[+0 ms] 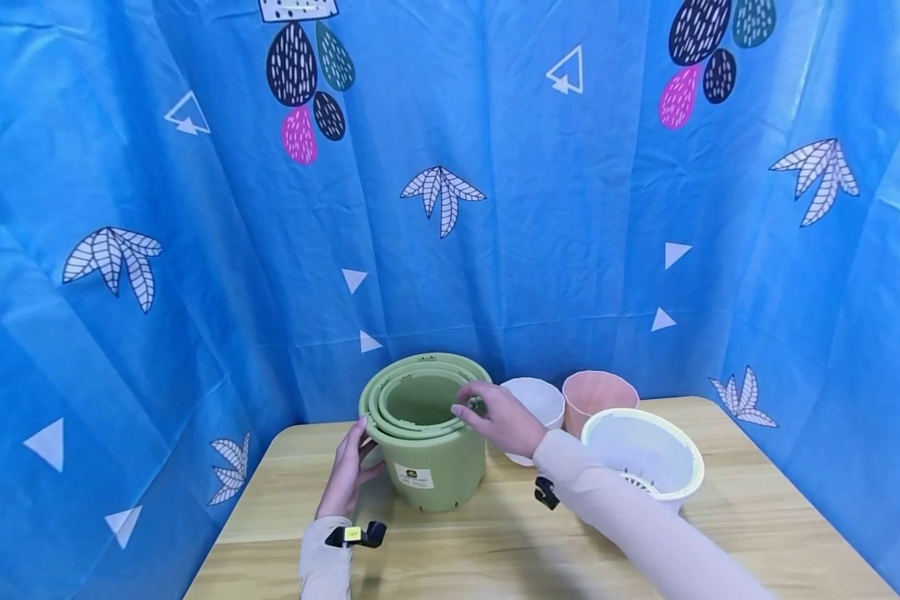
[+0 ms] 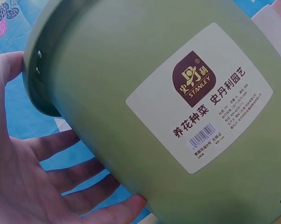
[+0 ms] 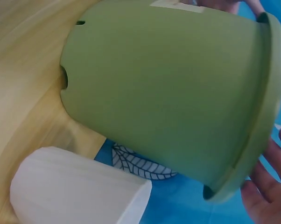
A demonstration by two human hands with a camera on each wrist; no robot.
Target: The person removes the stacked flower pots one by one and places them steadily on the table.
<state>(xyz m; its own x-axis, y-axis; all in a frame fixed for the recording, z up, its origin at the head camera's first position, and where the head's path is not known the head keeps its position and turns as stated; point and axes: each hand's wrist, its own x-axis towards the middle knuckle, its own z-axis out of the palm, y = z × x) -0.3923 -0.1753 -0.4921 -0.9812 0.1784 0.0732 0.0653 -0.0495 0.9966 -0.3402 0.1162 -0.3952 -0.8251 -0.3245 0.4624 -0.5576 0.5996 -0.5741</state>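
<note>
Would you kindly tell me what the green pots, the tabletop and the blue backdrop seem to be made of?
Green pots: probably molded plastic, satin, judging by smooth, evenly coloured walls. Tabletop: smooth wood or wood-look laminate, showing pale streaked grain; I cannot tell which. Blue backdrop: perhaps fabric or plastic sheeting, slightly glossy, with folds and highlights.

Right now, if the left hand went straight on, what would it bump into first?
Most likely the green pot, at once: the left hand already seems to touch its side and rim.
</note>
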